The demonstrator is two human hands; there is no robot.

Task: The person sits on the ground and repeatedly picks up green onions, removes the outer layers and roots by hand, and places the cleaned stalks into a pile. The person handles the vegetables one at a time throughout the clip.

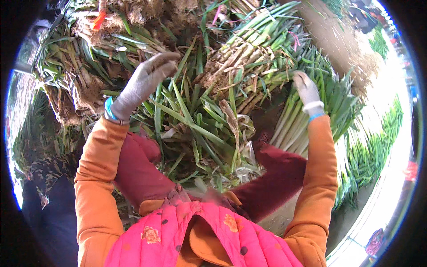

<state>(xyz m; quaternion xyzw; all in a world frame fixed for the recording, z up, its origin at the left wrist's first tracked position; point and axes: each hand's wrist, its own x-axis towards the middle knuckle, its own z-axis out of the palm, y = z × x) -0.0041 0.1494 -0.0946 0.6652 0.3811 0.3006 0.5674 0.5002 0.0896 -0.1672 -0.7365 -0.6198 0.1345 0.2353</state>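
My left hand (pixel 143 83), in a pale knit glove with a blue band at the wrist, is raised over leafy bundles at the left; its fingers are extended and slightly blurred, with nothing seen in them. My right hand (pixel 304 87), gloved the same way, is at the green tops of a brown-rooted bundle of green onions (pixel 247 56); its fingertips are partly hidden and their grip is unclear. Under and beside the right wrist lie cleaned green onions with white stalks (pixel 290 128). Loose green leaves (pixel 196 130) and dry husks pile up between my legs.
Untrimmed bundles with soil on the roots (pixel 75 83) stack up at the left and top. More cleaned green onions (pixel 367 157) lie at the right. Bare ground (pixel 327 33) shows at the upper right. A person in dark clothing (pixel 53 200) is at the lower left.
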